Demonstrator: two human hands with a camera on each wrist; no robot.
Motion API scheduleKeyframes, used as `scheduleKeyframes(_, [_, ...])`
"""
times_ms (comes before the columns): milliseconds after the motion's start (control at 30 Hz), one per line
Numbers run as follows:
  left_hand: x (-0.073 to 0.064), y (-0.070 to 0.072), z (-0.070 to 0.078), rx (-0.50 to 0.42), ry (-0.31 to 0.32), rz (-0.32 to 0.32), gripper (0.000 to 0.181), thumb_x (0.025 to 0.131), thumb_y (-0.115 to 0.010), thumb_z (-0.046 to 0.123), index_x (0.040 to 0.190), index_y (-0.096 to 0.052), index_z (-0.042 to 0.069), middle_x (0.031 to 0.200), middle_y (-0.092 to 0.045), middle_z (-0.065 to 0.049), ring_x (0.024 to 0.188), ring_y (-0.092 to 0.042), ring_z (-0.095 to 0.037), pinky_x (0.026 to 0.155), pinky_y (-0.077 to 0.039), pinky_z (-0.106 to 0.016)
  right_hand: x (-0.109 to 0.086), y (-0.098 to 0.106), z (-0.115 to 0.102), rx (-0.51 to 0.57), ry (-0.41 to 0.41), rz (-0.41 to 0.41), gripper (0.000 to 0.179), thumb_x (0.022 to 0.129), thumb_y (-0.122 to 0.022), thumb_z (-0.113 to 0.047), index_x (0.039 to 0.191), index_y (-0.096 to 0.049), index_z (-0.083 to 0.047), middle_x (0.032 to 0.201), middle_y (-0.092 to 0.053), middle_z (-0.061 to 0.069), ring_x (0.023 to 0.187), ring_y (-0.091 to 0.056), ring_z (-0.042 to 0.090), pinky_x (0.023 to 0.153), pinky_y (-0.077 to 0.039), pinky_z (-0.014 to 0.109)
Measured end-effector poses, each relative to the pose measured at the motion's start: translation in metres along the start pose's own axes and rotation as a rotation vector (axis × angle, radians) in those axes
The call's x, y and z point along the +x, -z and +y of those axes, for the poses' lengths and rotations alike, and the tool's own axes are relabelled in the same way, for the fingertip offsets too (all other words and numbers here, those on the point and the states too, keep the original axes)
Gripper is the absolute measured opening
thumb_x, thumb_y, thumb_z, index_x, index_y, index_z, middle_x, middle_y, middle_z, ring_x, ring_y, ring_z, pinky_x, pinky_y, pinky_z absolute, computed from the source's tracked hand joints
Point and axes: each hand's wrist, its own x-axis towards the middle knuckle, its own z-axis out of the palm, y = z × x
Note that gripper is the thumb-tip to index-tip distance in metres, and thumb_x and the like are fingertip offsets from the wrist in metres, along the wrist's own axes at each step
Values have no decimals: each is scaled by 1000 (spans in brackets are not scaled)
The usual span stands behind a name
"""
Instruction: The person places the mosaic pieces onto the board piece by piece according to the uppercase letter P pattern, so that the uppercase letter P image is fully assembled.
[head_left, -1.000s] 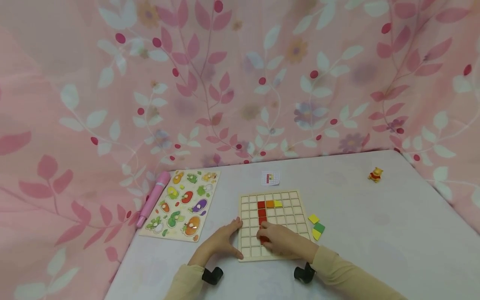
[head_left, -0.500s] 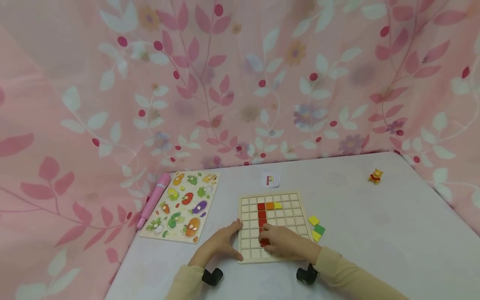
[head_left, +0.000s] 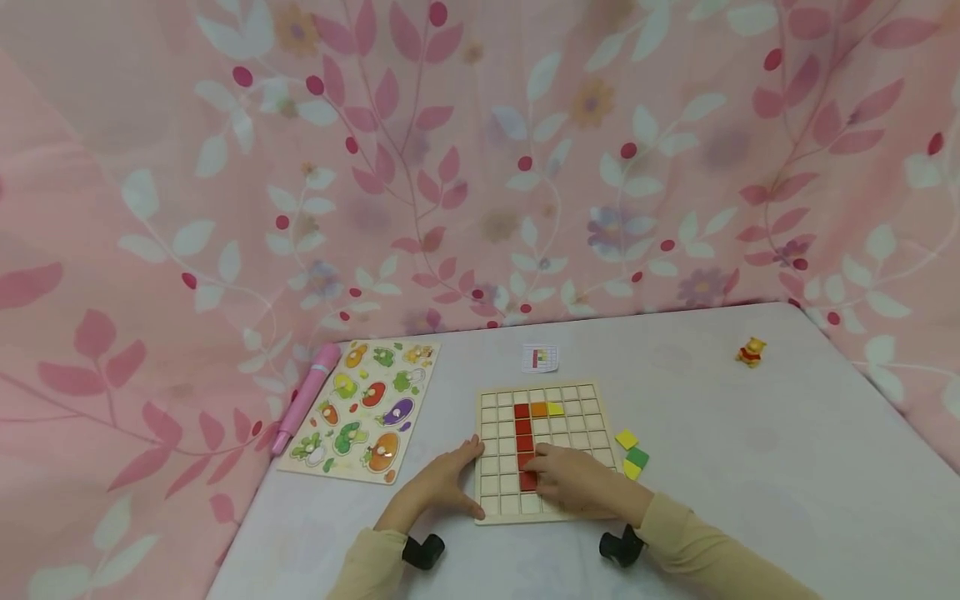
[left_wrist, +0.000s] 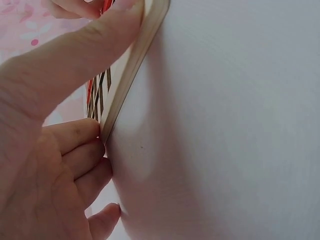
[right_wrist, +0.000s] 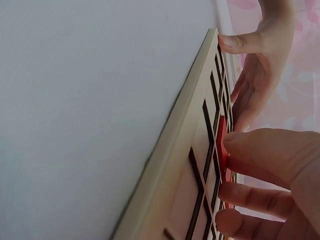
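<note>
A square wooden grid board [head_left: 500, 503] lies flat on the table. A column of red tiles [head_left: 523, 427] sits in its cells, with an orange tile [head_left: 538, 409] and a yellow tile [head_left: 556, 408] beside the top one. My left hand [head_left: 441, 482] rests at the board's left edge, thumb by the near corner and fingers spread farther up the side. Over the lower part of the column is my right hand [head_left: 573, 482], its fingertips touching the lowest red tile [right_wrist: 221, 137], which lies in its cell. That hand hides part of the column and several cells.
Loose yellow [head_left: 627, 439] and green [head_left: 637, 457] tiles lie just right of the board. Behind it is a small pattern card [head_left: 541, 357]. A vegetable puzzle board [head_left: 375, 412] and a pink rolled-up object [head_left: 307, 396] lie left. A bear figurine [head_left: 751, 351] stands far right.
My right hand has shifted slightly right, and more of the lowest red tile shows in its cell. The left hand has stayed at the board's edge.
</note>
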Motion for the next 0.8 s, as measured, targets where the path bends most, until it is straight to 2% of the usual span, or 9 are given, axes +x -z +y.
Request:
scheduleKeyframes(133, [1, -1, -1, 4, 0, 3, 105, 53, -82, 43, 139, -33, 8, 144, -24, -7, 129, -24, -25, 101, -23, -46, -4, 4, 7, 13, 27, 54, 24, 83, -61, -18, 105, -66, -11, 94, -55, -4, 78, -52, 9, 72, -49, 28])
scheduleKeyframes(300, [1, -2, -2, -1, 4, 1, 105, 53, -82, 44, 139, -32, 8, 144, -23, -6, 129, -23, -25, 102, -23, -45, -11, 14, 23, -44, 52, 183, 18, 82, -63, -15, 97, -67, -7, 92, -59, 1, 81, -58, 15, 66, -51, 28])
scheduleKeyframes(467, [0, -3, -2, -13, 0, 6, 105, 53, -82, 44, 139, -32, 7, 144, -24, -7, 129, -23, -25, 101, -22, -47, -27, 32, 40, -33, -3, 246, 21, 80, -66, -16, 98, -65, -6, 95, -60, 3, 82, -59, 18, 68, -51, 33])
scheduleKeyframes(600, [0, -3, -3, -4, -4, 11, 105, 54, -81, 44, 139, -32, 7, 144, -24, -7, 129, -23, -24, 102, -22, -46, -39, 45, 56, -32, -37, 279, 22, 78, -68, -14, 97, -64, -3, 90, -59, 3, 78, -57, 18, 65, -50, 34])
scheduleKeyframes(800, [0, -1, -2, -12, 6, -1, 105, 54, -82, 43, 139, -32, 7, 144, -24, -7, 129, -23, -24, 102, -21, -46, -51, 55, 80, -65, -121, 287, 23, 78, -69, -14, 97, -63, -3, 86, -57, 1, 75, -56, 17, 64, -49, 33])
